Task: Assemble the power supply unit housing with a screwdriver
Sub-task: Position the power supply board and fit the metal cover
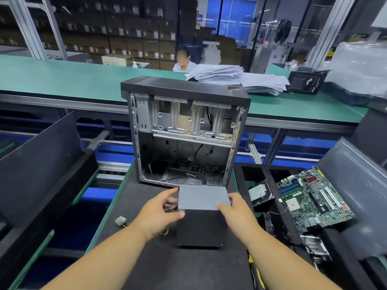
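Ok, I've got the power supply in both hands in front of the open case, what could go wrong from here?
1. The loose cables under your left hand trail to a white plug on the mat, which could snag as you lift the power supply.
2. Wires already hang inside the case and may get pinched.
3. The motherboard and hard drive lie close on the right, easy to knock.

The open computer case [184,132] is standing just beyond the power supply [202,197], blocking the way forward. Trays are flanking the mat: a tilted black tray [41,155] on the left, a parts tray [272,176] on the right.
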`<state>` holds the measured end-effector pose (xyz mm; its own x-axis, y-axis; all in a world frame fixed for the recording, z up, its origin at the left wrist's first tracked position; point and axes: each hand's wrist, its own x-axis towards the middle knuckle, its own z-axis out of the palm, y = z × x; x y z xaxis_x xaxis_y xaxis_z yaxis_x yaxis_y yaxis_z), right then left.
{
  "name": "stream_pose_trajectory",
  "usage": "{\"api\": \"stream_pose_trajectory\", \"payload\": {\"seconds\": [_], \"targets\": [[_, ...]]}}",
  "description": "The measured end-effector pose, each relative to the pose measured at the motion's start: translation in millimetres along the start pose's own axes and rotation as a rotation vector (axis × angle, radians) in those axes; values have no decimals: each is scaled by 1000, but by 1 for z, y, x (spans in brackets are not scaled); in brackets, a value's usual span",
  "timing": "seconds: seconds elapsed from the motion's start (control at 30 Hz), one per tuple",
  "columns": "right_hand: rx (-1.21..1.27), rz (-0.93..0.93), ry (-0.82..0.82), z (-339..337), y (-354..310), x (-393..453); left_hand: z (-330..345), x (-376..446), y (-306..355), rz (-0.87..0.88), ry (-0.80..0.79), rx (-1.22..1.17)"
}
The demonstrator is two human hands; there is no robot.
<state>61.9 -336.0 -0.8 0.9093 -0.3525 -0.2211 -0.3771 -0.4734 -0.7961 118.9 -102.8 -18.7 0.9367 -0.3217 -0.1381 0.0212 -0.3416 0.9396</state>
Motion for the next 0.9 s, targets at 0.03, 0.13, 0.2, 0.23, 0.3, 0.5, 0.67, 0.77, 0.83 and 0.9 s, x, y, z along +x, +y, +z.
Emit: {"api": "stream_pose_trajectory", "payload": {"seconds": [0.03,0.13,0.2,0.23,0.3,0.5,0.67,0.77,0.83,0.9], "targets": [[-23,25,2,-1,0,1,-1,0,1,4,-7,22],[-166,60,17,-2,-1,5,-1,0,6,-3,-11,52],[-197,66,21,0,-2,6,1,1,8,-14,16,96],[-197,73,21,0,-2,6,2,1,9,-20,31,113],[-200,81,17,1,-3,5,6,1,10,-31,54,113],[-11,147,-53,0,-6,9,12,3,14,-150,31,-65],[154,163,-89,-4,-9,8,16,7,15,-198,-14,-196],[168,184,-96,-4,-11,7,17,7,14,-196,11,-188],[157,197,-102,-4,-12,8,18,9,13,-207,17,-197],[144,211,-113,-4,-13,10,20,11,16,-234,8,-228]]}}
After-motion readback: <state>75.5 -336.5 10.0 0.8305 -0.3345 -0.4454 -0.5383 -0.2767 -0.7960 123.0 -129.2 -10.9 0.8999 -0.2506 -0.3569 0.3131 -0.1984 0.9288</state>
